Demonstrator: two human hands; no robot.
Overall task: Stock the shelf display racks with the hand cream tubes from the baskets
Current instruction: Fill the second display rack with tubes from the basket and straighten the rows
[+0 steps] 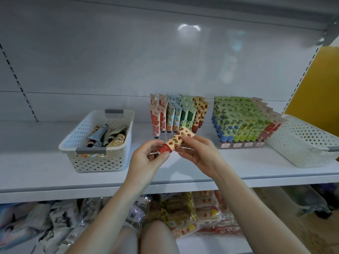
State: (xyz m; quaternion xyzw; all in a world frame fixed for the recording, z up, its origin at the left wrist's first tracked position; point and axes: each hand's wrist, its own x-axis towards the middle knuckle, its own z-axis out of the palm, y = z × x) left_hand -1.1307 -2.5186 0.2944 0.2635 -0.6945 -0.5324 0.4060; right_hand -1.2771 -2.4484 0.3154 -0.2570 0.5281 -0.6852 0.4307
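As if readied for the strawberry row [199, 114] at 12 o'clock, the tube [173, 142] is pinched by the left hand [148, 158] and right hand [199, 154].

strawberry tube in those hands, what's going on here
A person holds one cream-coloured strawberry-print tube with a red cap in both hands above the white shelf: the left hand grips the cap end, the right hand pinches the other end. The white perforated plastic basket on the left holds more loose tubes. Behind the hands, a small display rack holds rows of upright tubes, and the larger rack to its right looks full.
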